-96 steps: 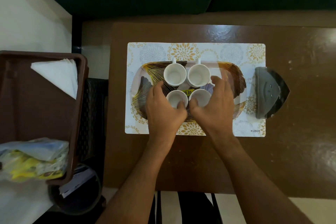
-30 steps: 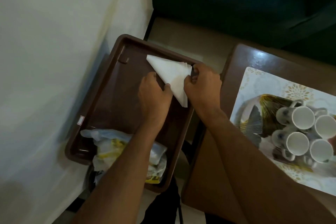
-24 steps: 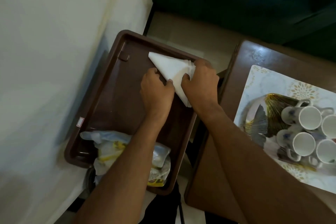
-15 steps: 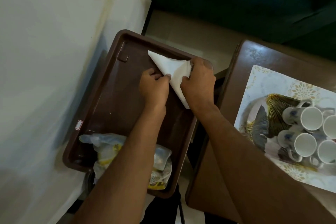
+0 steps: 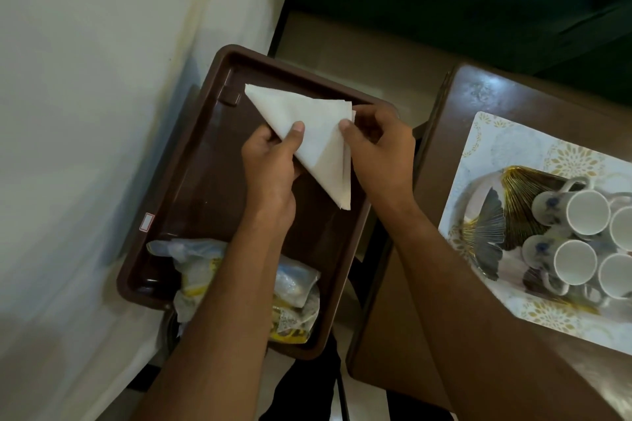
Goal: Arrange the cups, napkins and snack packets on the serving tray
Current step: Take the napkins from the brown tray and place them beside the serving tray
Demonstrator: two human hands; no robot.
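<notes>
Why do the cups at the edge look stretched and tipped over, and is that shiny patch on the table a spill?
Head view: the wide-angle lens bends straight lines near the frame's edges, so the cups at the right seem to lean outward. The pale patch on the table looks like glare from a light, not liquid. The room is dim; the folded napkins between the left hand and right hand are brightest.
</notes>
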